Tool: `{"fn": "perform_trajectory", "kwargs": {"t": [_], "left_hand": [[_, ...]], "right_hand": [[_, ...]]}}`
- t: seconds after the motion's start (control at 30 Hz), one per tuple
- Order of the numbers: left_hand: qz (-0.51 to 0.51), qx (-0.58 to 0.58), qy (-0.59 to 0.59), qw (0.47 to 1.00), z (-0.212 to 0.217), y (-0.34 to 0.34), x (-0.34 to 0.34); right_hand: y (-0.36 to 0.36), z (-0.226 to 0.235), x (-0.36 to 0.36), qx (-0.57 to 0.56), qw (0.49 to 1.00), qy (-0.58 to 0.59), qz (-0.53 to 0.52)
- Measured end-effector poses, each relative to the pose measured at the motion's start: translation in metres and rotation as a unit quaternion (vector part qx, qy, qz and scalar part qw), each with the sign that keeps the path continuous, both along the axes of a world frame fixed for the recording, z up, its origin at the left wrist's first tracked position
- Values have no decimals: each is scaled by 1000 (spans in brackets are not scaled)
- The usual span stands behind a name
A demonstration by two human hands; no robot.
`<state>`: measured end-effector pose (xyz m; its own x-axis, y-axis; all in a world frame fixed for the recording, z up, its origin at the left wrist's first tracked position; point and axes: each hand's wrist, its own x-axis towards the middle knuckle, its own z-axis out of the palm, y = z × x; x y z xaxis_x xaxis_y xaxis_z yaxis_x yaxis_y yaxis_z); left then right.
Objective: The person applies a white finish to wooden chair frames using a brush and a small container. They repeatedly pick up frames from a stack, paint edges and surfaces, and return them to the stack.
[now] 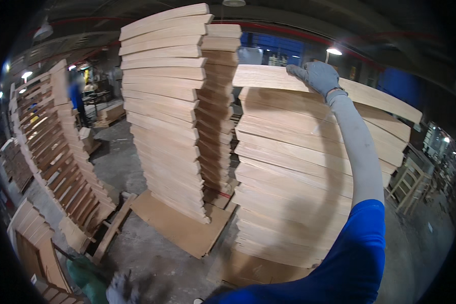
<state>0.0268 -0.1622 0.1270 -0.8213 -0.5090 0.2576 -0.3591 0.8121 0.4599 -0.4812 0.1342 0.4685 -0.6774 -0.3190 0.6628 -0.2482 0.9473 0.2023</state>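
My right hand (319, 78), in a grey glove, is closed over the upper edge of a pale wooden board (380, 97). This board lies at the top of a tall stack of similar boards (289, 167), and its right end sticks out over those below. My right arm, in a blue sleeve with a grey cover on the forearm, reaches up in front of the stack. Low at the left is my left hand (120, 290), also gloved and smeared by motion, so its fingers cannot be made out. Beside it is a green, cloth-like thing (87, 278).
Another tall stack of boards (162, 106) stands left of centre on a brown sheet (180, 230). Farther left is a slatted stack (61, 152) near a wooden beam (114, 228). A person in blue (77, 99) stands far back. A wooden frame (409, 185) is at right.
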Motion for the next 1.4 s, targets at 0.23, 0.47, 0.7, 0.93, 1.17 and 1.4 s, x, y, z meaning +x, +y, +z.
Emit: {"fn": "perform_trajectory", "kwargs": {"t": [0.23,0.47,0.7,0.93,1.17,1.4], "left_hand": [[-233,220,261,911,84,-1,-109],[-461,287,259,799,140,25,-237],[-500,503,26,705,175,160,-385],[-471,611,159,616,136,237,-497],[-381,553,255,696,81,216,-492],[-361,614,250,656,62,197,-409]], "right_hand": [[43,-47,138,-4,983,121,137],[59,-188,233,-7,968,43,249],[71,-275,250,-3,931,140,338],[65,-341,180,25,949,104,295],[133,-456,159,-556,816,96,-130],[160,-533,154,-832,379,-370,164]]}}
